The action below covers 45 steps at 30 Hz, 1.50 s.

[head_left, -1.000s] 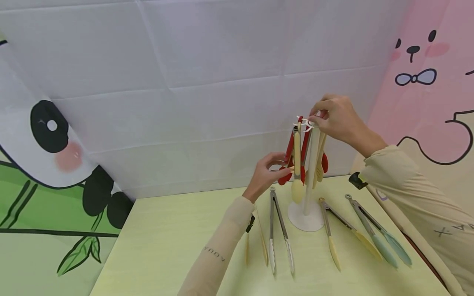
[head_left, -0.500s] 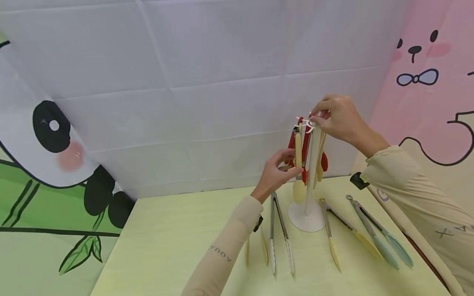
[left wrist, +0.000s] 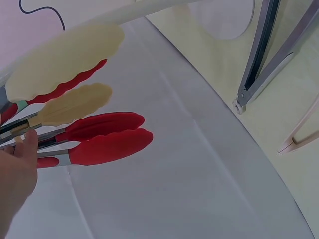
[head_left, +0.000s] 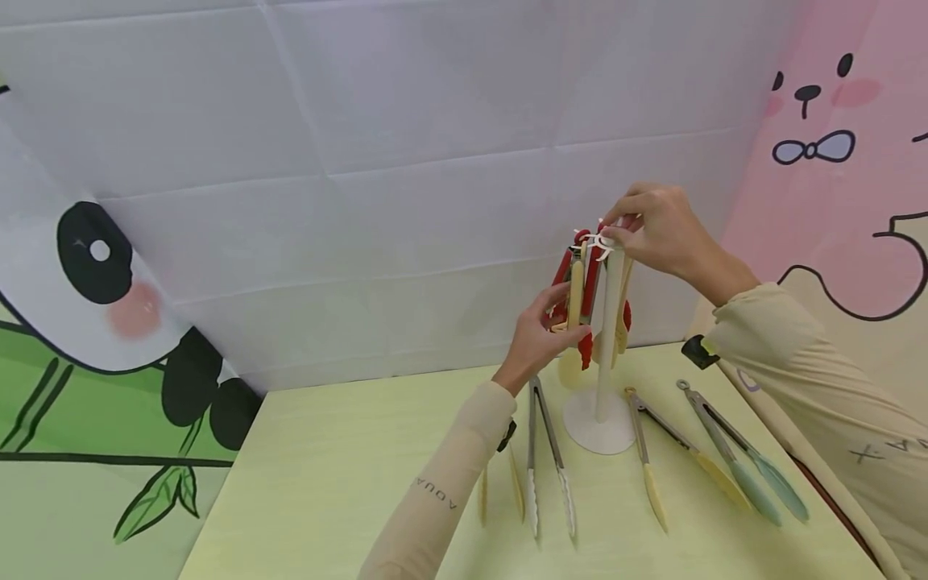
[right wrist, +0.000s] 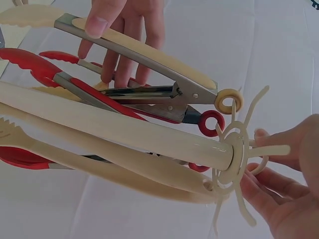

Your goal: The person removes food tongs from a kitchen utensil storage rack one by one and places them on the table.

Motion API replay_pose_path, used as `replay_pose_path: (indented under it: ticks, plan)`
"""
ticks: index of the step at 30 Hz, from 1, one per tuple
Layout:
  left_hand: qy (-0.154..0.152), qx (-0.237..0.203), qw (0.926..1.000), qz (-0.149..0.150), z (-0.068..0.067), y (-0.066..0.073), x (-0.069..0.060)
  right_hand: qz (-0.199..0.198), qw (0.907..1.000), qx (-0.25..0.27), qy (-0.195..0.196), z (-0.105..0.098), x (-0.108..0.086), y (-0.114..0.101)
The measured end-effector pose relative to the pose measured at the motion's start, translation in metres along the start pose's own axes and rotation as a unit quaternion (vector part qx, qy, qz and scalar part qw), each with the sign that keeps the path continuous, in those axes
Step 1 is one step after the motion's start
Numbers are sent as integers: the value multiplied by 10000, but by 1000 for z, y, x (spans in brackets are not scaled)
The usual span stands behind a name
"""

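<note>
A white utensil stand (head_left: 607, 346) holds several hanging utensils at its hooked top. My left hand (head_left: 535, 334) pinches a pair of cream-tipped tongs (right wrist: 144, 52), the thumb on the near handle and the fingers behind. Red tongs (left wrist: 109, 147) hang close against those fingers. At the top, my right hand (head_left: 660, 229) pinches the stand's ring of hooks (right wrist: 239, 134) between thumb and fingers. The cream tongs' loop (right wrist: 228, 101) sits on one hook. On the other side of the pole hang a cream slotted utensil (right wrist: 12, 134) and a red-headed one (right wrist: 20, 157).
On the table (head_left: 326, 475) lie spread metal tongs (head_left: 547, 451), yellow-tipped tongs (head_left: 652, 451) and blue-green tongs (head_left: 739, 451). Another yellow-tipped pair (head_left: 517, 487) lies partly behind the left forearm. A grey-white cloth wall (head_left: 435, 201) stands close behind the stand.
My left hand has moved right onto the cream tongs. In the last half second the hanging utensils have shifted slightly left. The right hand stays at the stand's top.
</note>
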<state>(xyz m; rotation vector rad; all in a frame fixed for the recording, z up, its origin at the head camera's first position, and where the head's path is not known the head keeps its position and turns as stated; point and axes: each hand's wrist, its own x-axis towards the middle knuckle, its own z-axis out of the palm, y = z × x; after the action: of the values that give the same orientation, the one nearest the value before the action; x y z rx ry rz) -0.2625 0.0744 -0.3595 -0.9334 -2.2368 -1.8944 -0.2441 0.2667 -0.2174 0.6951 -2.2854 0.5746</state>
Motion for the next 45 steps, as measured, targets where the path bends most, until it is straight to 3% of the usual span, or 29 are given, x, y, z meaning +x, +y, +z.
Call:
replay_pose_path:
  ticks: [5, 11, 18, 20, 27, 33, 36, 42, 45]
  plan:
    - [130, 288, 9995, 34, 2, -15, 10, -108, 9999, 21, 40, 1, 0, 0]
    - [171, 557, 9983, 85, 2, -17, 14, -172, 9998, 50, 45, 1, 1, 1]
    - [-15, 488, 9988, 16, 2, -17, 14, -176, 9998, 37, 49, 0, 1, 1]
    - [-58, 491, 9988, 5, 1, -15, 13, -129, 9999, 55, 30, 1, 1, 1]
    - [-150, 400, 9991, 52, -6, 16, -2, -109, 9999, 78, 29, 1, 1, 0]
    - [-99, 283, 9995, 65, -9, 21, -7, -41, 10000, 86, -15, 0, 1, -1]
    - [-83, 250, 9996, 83, -9, 17, -6, 7, 10000, 83, -53, -1, 1, -2]
    - [1, 292, 9996, 43, -10, -8, 2, 50, 9999, 42, -87, -1, 1, -3]
    - [33, 390, 9992, 9, -12, -11, 3, 29, 9999, 35, -94, -2, 0, -3]
